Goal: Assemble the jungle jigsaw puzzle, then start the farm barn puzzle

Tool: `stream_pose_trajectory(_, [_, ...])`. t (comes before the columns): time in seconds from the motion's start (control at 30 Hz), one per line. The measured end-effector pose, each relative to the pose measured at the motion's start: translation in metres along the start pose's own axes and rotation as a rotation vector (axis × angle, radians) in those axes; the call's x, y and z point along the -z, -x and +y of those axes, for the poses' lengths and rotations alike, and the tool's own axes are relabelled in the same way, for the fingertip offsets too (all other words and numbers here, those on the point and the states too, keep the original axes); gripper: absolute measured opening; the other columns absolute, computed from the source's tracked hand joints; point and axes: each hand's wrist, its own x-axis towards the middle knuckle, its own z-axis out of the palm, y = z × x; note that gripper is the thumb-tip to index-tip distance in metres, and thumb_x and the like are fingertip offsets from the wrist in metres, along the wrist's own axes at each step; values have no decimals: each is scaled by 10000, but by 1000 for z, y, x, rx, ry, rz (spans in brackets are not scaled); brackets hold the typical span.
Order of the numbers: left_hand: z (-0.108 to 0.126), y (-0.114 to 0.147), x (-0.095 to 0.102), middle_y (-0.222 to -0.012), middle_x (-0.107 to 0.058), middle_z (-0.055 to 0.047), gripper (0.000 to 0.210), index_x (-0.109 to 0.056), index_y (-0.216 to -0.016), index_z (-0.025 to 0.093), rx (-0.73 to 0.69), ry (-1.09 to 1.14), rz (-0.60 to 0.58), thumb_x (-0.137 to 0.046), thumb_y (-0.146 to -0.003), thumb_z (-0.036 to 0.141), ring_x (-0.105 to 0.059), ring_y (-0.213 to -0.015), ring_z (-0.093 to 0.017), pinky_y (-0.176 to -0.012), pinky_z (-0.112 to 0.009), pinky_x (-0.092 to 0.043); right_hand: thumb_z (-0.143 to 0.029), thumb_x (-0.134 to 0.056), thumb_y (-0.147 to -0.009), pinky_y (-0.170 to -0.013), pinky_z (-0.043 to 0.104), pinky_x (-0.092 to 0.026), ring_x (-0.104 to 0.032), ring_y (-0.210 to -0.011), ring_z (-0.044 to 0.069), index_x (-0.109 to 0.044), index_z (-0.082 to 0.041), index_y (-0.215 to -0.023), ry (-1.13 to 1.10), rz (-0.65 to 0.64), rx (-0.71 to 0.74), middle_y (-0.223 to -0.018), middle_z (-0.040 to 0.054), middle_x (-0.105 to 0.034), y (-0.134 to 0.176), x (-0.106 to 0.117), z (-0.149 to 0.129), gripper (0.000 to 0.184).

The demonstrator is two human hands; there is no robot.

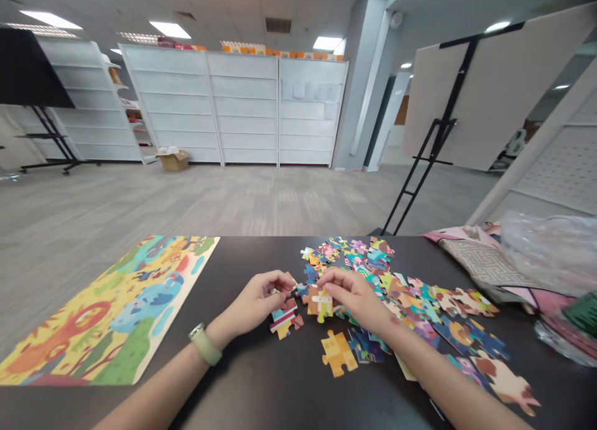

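Note:
My left hand [262, 302] has its fingers curled in a pinch, with a striped red and white puzzle piece [284, 318] at the thumb. Its fingertips partly cover that piece's upper part. My right hand [352, 295] pinches the upper edge of an orange-brown puzzle piece [320, 303] with white and yellow on it. The two pieces are close together, with a small gap. Below the right hand lie a yellow-orange puzzle piece [339, 353] and a dark blue puzzle piece [366, 346]. A pile of mixed puzzle pieces [415, 296] spreads behind and under my right forearm.
A colourful printed picture sheet [140, 305] lies on the dark table [242, 380] at the left. Plastic bags [555, 249] and a patterned cloth bag [480, 256] sit at the right edge. Beyond stand a board on a black easel [431, 137] and white shelves [242, 106].

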Motion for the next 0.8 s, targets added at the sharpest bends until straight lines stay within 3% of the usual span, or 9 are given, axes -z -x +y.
stream_pose_trajectory(0.13, [-1, 0, -1, -943, -666, -38, 247, -676, -918, 158, 12, 36, -3, -736, -818, 376, -639, -809, -163, -739, -298, -554, -483, -657, -823, -586, 254, -474, -578, -635, 136, -657, -211, -872, -54, -20, -45, -758, -10, -631, 0, -1, 1, 276])
stream_pose_trajectory(0.43, [3, 0, 0, -893, -642, -28, 317, -665, -931, 151, 52, 66, -17, -728, -818, 440, -655, -770, -153, -698, -282, -558, -483, -668, -828, -572, 255, -475, -592, -648, 147, -676, -207, -858, -31, -19, 9, -760, 2, -647, -1, -2, 1, 277])
stream_pose_trajectory(0.6, [5, 4, 1, -698, -550, 36, 313, -645, -1005, 162, 124, -67, -65, -687, -832, 419, -559, -591, -111, -476, -188, -432, -402, -739, -752, -540, 245, -434, -556, -618, 139, -686, -202, -830, -118, 361, 105, -702, -4, -632, -7, 18, 0, 222])
stream_pose_trajectory(0.7, [6, 5, 0, -682, -506, 47, 289, -646, -1008, 165, 149, -126, -94, -656, -845, 405, -528, -596, -109, -467, -177, -384, -349, -753, -701, -569, 253, -462, -576, -639, 141, -673, -207, -812, -291, 599, 155, -735, -1, -636, -10, 33, -2, 198])
stream_pose_trajectory(0.8, [9, 6, 1, -709, -515, 47, 274, -643, -1014, 169, 123, -167, -111, -638, -852, 391, -500, -566, -94, -503, -197, -374, -345, -721, -697, -605, 270, -492, -612, -678, 153, -661, -219, -820, -322, 702, 185, -778, 6, -648, -12, 42, -4, 186])
